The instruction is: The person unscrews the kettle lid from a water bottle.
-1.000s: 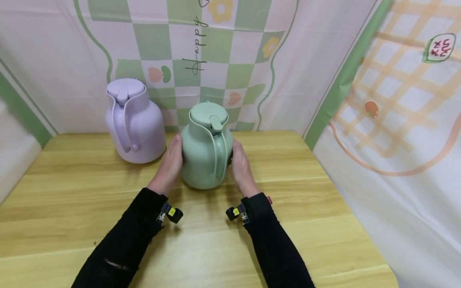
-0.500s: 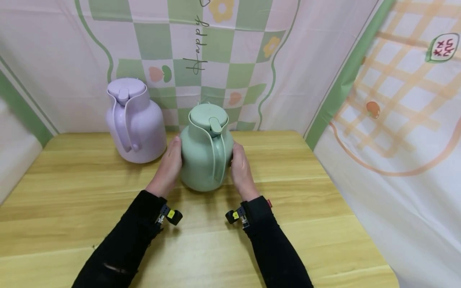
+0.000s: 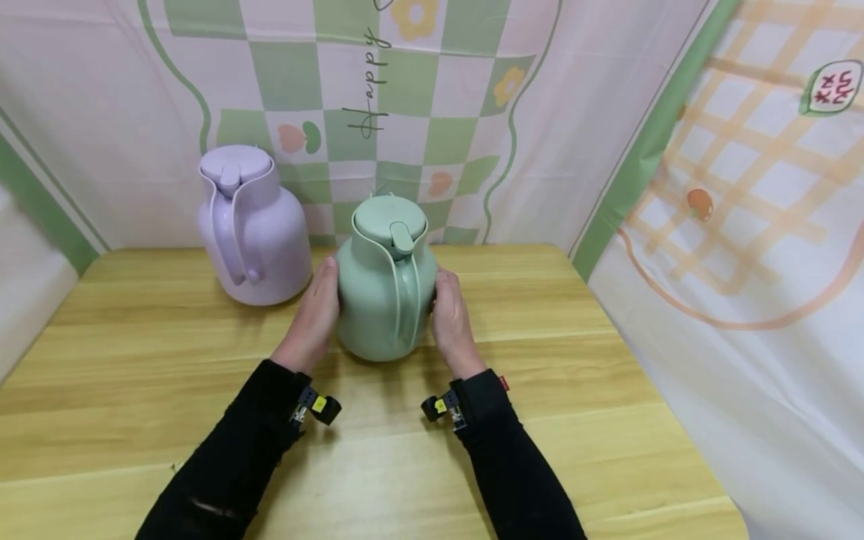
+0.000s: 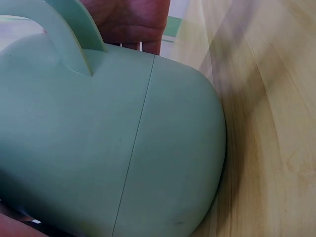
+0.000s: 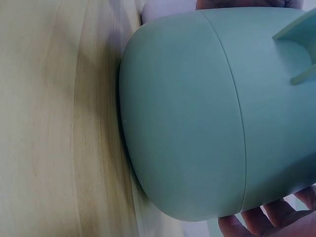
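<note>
A green thermos jug (image 3: 378, 300) stands upright at the middle of the wooden table, its handle and lid lever facing the person. From its left side my left hand (image 3: 313, 311) grips the body, thumb up along the wall. My right hand (image 3: 454, 319) holds the opposite side; in the right wrist view its fingers (image 5: 256, 219) lie against the jug's body. In the head view the far fingers of both hands are hidden behind the jug. Its base is at the table surface or very close to it; I cannot tell which.
A matching purple thermos jug (image 3: 259, 240) stands behind and left of the green one, near the table's back edge. The wooden table (image 3: 560, 420) ends at a patterned cloth (image 3: 283, 82) at the back. More cloth (image 3: 675, 300) hangs along the right side.
The green thermos jug has shifted slightly toward the person, with both hands moving along on its sides. The purple jug has stayed in place.
</note>
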The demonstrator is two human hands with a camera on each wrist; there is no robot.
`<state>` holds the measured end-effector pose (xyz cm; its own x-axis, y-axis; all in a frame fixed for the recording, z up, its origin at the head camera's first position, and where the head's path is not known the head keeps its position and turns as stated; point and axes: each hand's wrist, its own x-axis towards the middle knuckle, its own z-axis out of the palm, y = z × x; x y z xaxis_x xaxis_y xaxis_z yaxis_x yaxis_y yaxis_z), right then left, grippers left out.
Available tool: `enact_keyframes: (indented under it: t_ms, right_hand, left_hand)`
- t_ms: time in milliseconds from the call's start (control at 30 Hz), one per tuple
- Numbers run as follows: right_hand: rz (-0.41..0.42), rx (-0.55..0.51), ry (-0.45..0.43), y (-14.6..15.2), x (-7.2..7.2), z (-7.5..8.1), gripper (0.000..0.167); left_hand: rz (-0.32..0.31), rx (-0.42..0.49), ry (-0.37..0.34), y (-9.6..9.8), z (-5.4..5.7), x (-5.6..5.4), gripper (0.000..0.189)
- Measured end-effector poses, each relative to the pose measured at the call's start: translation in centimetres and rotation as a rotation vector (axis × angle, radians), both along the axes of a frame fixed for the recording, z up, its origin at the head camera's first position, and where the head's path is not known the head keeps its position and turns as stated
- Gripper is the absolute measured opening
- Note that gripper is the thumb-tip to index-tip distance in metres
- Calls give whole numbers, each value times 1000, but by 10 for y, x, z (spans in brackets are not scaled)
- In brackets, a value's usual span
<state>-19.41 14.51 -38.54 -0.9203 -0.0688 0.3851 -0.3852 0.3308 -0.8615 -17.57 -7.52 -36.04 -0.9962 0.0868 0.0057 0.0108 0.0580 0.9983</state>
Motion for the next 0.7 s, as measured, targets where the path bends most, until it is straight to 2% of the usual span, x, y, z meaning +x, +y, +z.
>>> enact_keyframes:
  t_ms: [233,367,533,700]
  right_hand:
    - [-18,-14,-32,1,1,-2,59]
    - [-24,-22,-22,0,0,-2,57]
    - [-2,-27,14,-1,-2,-2,55]
    - [-32,-38,-20,0,2,-4,57]
  left_hand:
    - [-1,-15,-18,0,0,0,74]
    - [-9,-14,-36,-1,0,0,74]
    - [-26,5,-21,-1,-1,2,73]
    - [-33,19,-2,0,0,6,72]
